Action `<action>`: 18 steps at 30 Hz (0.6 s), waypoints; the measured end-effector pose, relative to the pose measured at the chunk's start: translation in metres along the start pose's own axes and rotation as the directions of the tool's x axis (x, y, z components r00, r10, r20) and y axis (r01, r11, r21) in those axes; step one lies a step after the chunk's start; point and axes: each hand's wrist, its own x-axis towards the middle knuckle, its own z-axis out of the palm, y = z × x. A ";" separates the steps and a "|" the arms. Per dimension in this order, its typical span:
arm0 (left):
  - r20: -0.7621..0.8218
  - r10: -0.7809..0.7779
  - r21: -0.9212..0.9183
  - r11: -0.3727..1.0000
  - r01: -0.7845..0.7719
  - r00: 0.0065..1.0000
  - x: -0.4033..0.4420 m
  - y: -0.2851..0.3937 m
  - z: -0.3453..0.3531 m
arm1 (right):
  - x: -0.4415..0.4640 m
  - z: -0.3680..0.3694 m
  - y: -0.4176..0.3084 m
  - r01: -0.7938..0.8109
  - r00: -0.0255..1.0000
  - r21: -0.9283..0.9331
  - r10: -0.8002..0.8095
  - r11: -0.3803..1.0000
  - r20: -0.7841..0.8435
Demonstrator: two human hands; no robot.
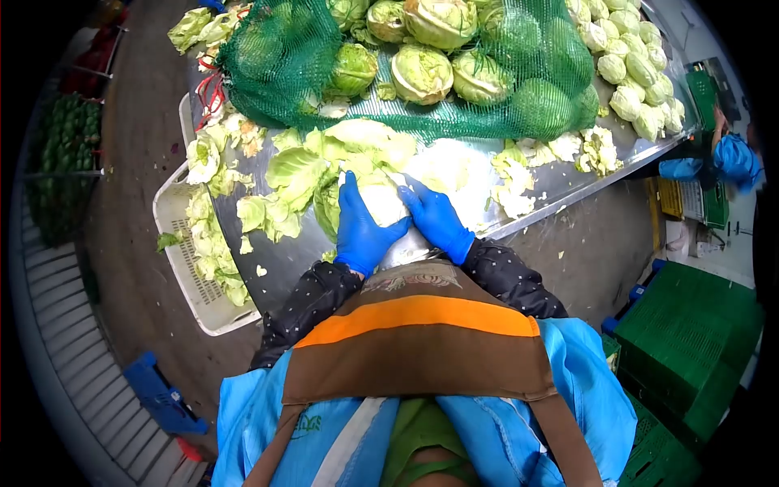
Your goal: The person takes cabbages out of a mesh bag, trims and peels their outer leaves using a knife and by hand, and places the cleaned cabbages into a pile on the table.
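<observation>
A pale cabbage (380, 201) sits at the near edge of the metal table, between my two blue-gloved hands. My left hand (362, 230) wraps its near left side, thumb pointing across the front. On the other side, my right hand (438, 221) grips it with bent fingers; whether anything else is in that hand is hidden. Loose outer leaves (296, 174) lie spread to the left of the cabbage and behind it. Further back, a green mesh bag (280, 61) lies open with several untrimmed cabbages (422, 73) in and on it.
Trimmed cabbages (633, 61) are heaped at the table's far right. A white crate (172, 213) holding leaf scraps stands against the left edge. Green crates (690, 333) are stacked on the right, with a blue crate (162, 394) lower left. Another person (734, 158) is at far right.
</observation>
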 end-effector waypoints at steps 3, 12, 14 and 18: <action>0.016 0.007 -0.040 0.999 -0.006 1.000 -0.002 0.004 -0.001 | -0.006 -0.011 -0.014 -0.006 0.999 -0.110 0.009 0.994 0.031; 0.098 0.079 -0.011 0.997 -0.078 0.992 -0.005 -0.010 -0.004 | 0.037 -0.024 -0.031 0.119 0.993 -0.505 -0.100 0.855 0.065; 0.146 0.091 0.019 0.995 -0.095 0.985 -0.003 -0.015 -0.011 | 0.044 -0.016 0.006 0.097 0.994 -0.556 -0.103 0.826 0.021; 0.247 0.120 -0.202 0.977 -0.070 0.962 -0.012 -0.044 -0.037 | 0.018 -0.011 0.005 0.011 0.992 -0.411 -0.063 0.911 -0.113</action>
